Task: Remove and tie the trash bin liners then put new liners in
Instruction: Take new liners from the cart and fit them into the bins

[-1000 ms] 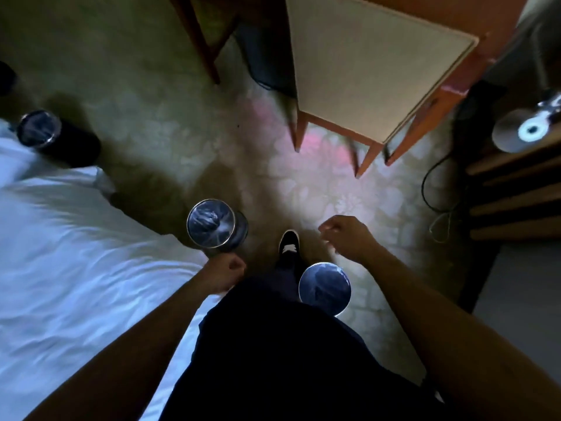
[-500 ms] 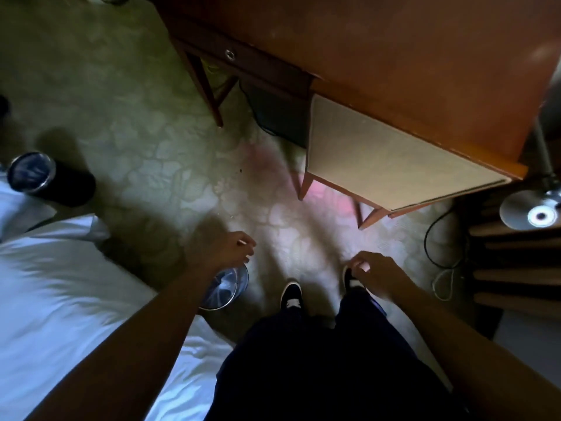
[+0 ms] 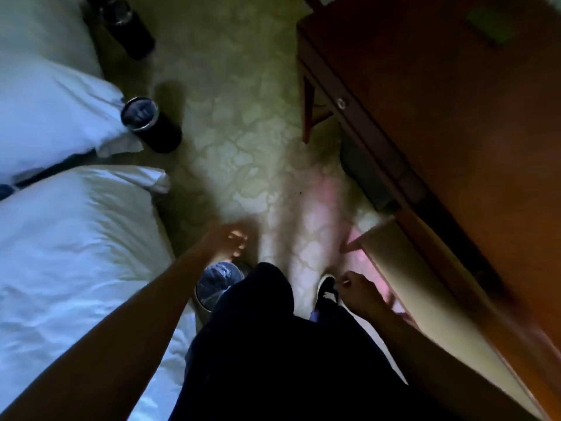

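Left hand moved beyond upright lined bin, fingers spread, right hand loosely curled

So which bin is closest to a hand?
The lined bin beside the left hand, half hidden by the leg; the middle bin and far bin stand farther away.

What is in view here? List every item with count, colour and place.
beds: two, white, left; near bed, far bed
trash bins: three; near bin clear-lined, by the left leg; middle bin black, at far bed's corner; far bin dark, blurred, top left
desk: one, reddish-brown wood, right
chair: one, cream seat, beside desk
carpet: one, green patterned, centre
shoe: one, black-white, lower centre
trousers: one, dark, bottom centre
left hand: one, open, above near bin
right hand: one, loosely curled, beside shoe
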`<state>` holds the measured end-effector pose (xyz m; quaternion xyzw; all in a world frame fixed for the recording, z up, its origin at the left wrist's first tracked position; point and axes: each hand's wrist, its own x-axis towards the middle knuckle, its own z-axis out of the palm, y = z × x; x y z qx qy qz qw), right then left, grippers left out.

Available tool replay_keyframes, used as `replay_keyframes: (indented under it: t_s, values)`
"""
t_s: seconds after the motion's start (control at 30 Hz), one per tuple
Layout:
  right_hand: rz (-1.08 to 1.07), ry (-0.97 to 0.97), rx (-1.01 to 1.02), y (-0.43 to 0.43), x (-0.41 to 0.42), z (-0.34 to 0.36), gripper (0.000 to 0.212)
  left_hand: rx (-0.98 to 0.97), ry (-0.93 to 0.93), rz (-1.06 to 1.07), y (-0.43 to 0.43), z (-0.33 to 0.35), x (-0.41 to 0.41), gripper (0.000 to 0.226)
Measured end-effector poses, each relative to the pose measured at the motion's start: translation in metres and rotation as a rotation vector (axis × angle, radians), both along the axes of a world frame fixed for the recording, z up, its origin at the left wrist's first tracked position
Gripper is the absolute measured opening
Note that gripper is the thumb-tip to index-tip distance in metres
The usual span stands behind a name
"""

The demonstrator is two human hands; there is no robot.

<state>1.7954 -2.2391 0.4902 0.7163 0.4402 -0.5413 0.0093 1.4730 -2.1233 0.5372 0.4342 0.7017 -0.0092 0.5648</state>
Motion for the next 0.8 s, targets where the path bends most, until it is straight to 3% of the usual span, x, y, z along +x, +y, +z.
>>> replay_keyframes:
  t_s: [0.13, 0.27, 0.4, 0.53, 0.63, 0.8]
  values:
    - [0.102, 0.148, 0.048, 0.113, -0.037, 0.007, 0.001, -0.042, 0.03, 0.162, -0.008, -0.008, -0.025, 0.009]
    - [0.177, 0.217, 0.057, 0.227, -0.079, 0.019, 0.009, -0.078, 0.082, 0.294, -0.007, -0.022, -0.052, 0.011]
    - [0.122, 0.255, 0.055, 0.332, -0.118, 0.023, 0.012, -0.123, 0.082, 0.398, 0.029, -0.044, -0.086, 0.009]
    - [0.144, 0.246, 0.008, 0.416, -0.137, 0.025, 0.006, -0.158, 0.033, 0.374, 0.103, -0.046, -0.121, 0.008]
    - [0.182, 0.146, -0.032, 0.47, -0.134, 0.019, 0.004, -0.181, -0.038, 0.418, 0.184, -0.033, -0.143, 0.016]
    - [0.237, -0.062, -0.016, 0.532, -0.109, -0.001, 0.011, -0.076, -0.077, 0.272, 0.34, -0.025, -0.177, 0.013]
